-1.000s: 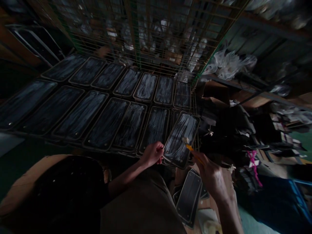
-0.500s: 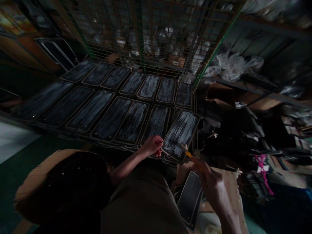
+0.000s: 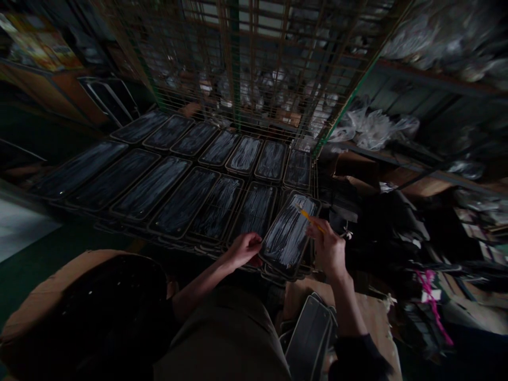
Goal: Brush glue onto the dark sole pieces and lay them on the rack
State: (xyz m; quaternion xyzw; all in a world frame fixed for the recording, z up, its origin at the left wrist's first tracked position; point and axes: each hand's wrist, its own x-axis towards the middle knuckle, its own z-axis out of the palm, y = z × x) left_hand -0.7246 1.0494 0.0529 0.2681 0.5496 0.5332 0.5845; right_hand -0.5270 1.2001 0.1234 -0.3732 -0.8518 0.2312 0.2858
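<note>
A dark oblong tray (image 3: 286, 237) streaked with white paste lies at the right end of the near row on a wire rack (image 3: 315, 174). My left hand (image 3: 245, 248) is closed on the tray's near left corner. My right hand (image 3: 327, 248) grips a small brush with an orange handle (image 3: 309, 218), its tip resting on the tray's far right part. Several similar coated trays (image 3: 186, 203) fill two rows to the left.
A wire cage wall (image 3: 254, 63) rises behind the rack. Stacked uncoated dark trays (image 3: 307, 333) lie below my right arm on cardboard. Cluttered shelves with plastic bags (image 3: 373, 127) and dark items stand at the right. A round dark object (image 3: 91, 312) sits at the lower left.
My right hand has moved the brush up from the tray's near end to its far right part. My left hand stays on the tray's corner. The view has shifted slightly.
</note>
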